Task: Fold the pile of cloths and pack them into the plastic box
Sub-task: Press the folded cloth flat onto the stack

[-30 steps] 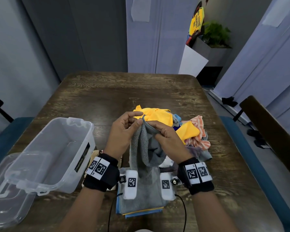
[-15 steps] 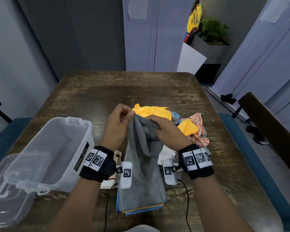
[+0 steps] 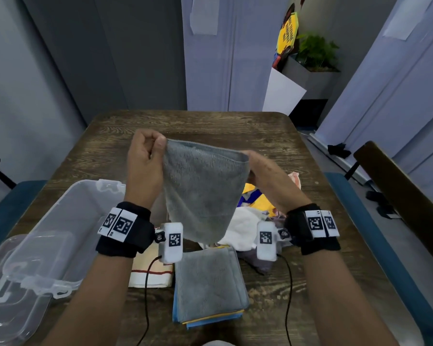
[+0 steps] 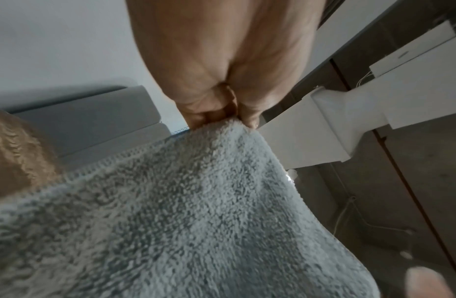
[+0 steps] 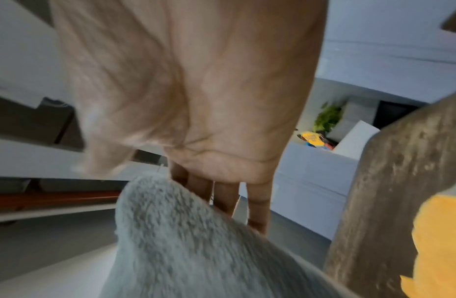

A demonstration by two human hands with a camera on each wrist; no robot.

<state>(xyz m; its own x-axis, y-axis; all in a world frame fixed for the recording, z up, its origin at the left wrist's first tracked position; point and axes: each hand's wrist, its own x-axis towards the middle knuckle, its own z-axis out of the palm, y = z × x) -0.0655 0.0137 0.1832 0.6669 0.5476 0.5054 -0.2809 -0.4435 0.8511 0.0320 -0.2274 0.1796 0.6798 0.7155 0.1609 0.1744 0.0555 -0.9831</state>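
Above the bench point(image 3: 210, 126), left hand point(image 3: 143, 166) and right hand point(image 3: 268, 181) each pinch 1 top corner of grey cloth point(image 3: 203, 191), spread, hanging over folded stack point(image 3: 208, 283). Plastic box point(image 3: 60, 233) open at left, loose pile point(image 3: 245, 221) right.

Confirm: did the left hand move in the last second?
Yes. The left hand rose and shifted left, toward the plastic box, spreading the grey cloth.

This looks like an office or meeting room: a dark wooden worktop point(image 3: 198, 126) stands before plain grey walls point(image 3: 98, 58) and pale partition panels point(image 3: 235, 58), far beyond the fingers point(image 3: 158, 143). Beyond and right of the fingers, a grey planter box point(image 3: 310, 81) holds a green plant beside a yellow sign point(image 3: 289, 33). A dark-backed chair point(image 3: 395, 181) stands nearer, on the right.
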